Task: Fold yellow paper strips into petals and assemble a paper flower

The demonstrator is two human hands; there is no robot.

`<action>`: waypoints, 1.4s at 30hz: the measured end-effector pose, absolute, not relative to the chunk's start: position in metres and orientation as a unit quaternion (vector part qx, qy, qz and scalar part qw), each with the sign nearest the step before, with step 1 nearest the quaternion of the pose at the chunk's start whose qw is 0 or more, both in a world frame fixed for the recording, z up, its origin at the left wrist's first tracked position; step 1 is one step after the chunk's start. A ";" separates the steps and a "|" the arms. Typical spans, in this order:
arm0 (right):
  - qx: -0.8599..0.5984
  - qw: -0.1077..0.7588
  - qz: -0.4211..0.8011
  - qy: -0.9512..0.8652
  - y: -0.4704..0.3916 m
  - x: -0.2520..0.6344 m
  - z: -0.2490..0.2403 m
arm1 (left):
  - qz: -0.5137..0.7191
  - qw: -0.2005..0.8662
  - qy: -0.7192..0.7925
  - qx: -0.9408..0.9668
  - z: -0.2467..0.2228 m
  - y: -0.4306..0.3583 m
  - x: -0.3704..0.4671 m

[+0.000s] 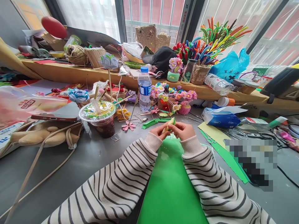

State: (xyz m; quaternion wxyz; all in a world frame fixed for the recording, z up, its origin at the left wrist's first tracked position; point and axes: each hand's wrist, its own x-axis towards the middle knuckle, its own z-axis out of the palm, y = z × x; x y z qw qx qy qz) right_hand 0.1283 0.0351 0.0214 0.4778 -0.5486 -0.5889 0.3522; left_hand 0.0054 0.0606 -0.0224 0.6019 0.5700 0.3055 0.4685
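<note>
Over the far end of a bright green sheet (171, 183), my left hand (161, 130) and my right hand (183, 130) meet. Between their fingertips is a small folded green and pale yellow piece (172, 122), gripped from both sides. The fingers of both hands are closed on it and partly cover it. Just beyond my left hand lie folded green strips (149, 123) on the grey table (98, 174). White-handled scissors (211, 140) rest to the right of my right hand, on green and yellow paper.
A lidded cup of dark drink (102, 129) and a brown bag (46, 137) are at left. Behind the hands stand a water bottle (144, 90) and crafted flowers (184, 96). A blue tissue pack (220, 117) and a partly blurred phone (252, 174) lie at right.
</note>
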 end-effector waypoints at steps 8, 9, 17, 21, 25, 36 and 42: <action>-0.564 0.484 0.277 -0.609 0.037 0.130 0.013 | 0.453 0.624 0.321 0.550 -0.022 0.059 0.007; -0.565 0.488 0.268 -0.609 0.038 0.130 0.012 | 0.450 0.635 0.315 0.543 -0.020 0.057 0.007; -0.564 0.501 0.222 -0.617 0.038 0.129 0.009 | 0.431 0.683 0.281 0.518 -0.008 0.051 0.009; -0.581 0.496 0.232 -0.603 0.038 0.129 0.008 | 0.439 0.687 0.273 0.511 -0.009 0.052 0.010; -0.579 0.533 0.256 -0.561 0.040 0.128 0.007 | 0.439 0.683 0.273 0.516 -0.008 0.051 0.010; -0.511 0.534 0.260 -0.622 0.041 0.131 0.010 | 0.428 0.671 0.270 0.542 -0.010 0.052 0.008; -0.519 0.532 0.348 -0.571 0.044 0.133 0.011 | 0.415 0.684 0.256 0.543 -0.009 0.054 0.009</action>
